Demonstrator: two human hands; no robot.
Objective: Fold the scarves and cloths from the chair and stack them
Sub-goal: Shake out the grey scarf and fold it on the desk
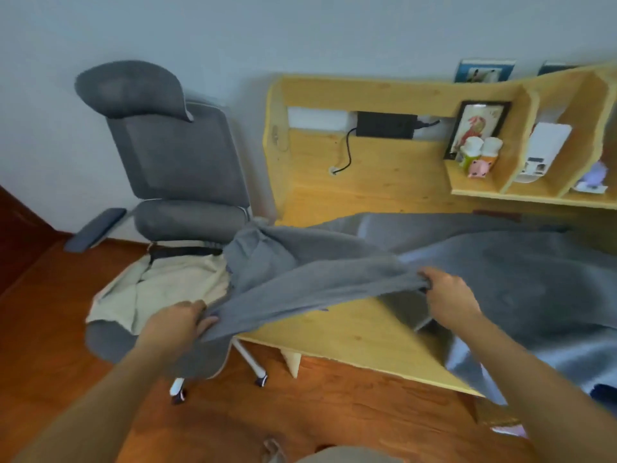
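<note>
Both hands, left (180, 320) and right (449, 295), clench the large grey fleece cloth (334, 279) (edge bunched under fingers (200, 324)); its trailing end beyond them could snag the grey office chair (177, 162).

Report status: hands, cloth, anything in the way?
Both hands gripping grey cloth: left hand, right hand. Cloth half across desk. Cream cloth waiting on chair. Nothing blocking.

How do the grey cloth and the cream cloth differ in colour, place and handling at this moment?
The grey cloth is held up by the left hand and right hand, while the cream cloth lies untouched. The grey cloth stretches across the wooden desk; the cream cloth sits rumpled on the chair seat. Neither is folded.
</note>
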